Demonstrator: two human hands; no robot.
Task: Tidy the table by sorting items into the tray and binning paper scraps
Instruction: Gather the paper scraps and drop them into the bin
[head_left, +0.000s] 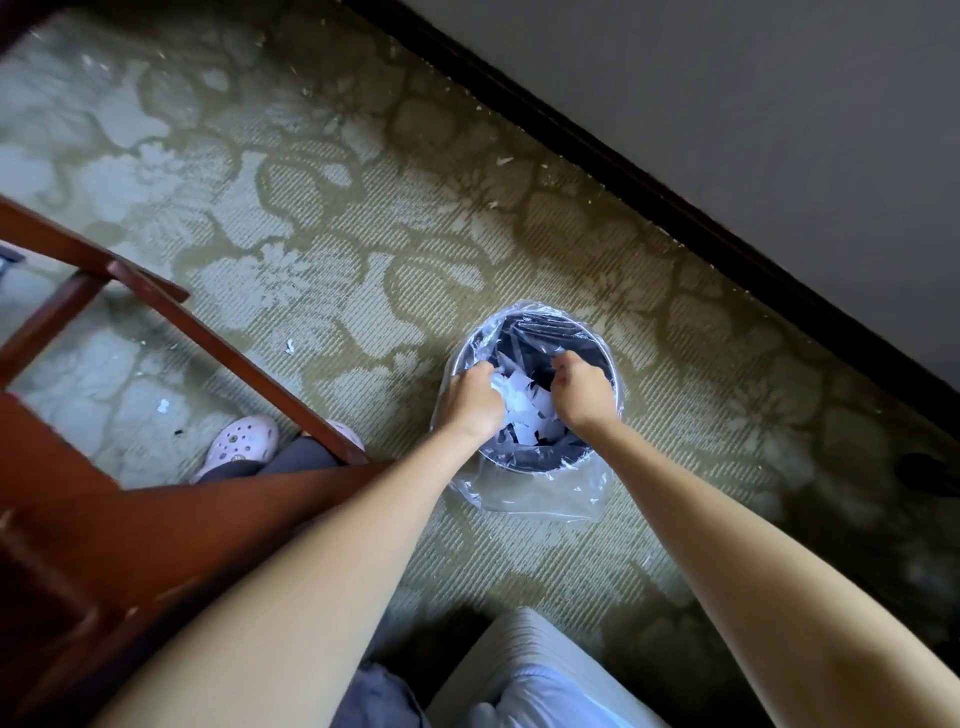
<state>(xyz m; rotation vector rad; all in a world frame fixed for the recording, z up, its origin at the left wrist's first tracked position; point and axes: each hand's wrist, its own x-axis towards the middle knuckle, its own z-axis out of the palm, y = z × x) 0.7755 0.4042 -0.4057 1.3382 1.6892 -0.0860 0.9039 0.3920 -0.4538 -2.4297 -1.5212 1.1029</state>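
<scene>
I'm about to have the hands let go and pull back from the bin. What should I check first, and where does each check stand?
1. Both hands over the bin opening: ok. The left hand and right hand are above it.
2. Plastic liner folded over the rim: ok.
3. Left hand grips paper scraps: ok.
4. Right hand holds scraps: cannot tell. Its fingers are curled and hide the palm.
5. Carpet free of scraps: not ok. White bits lie near the chair.
</scene>
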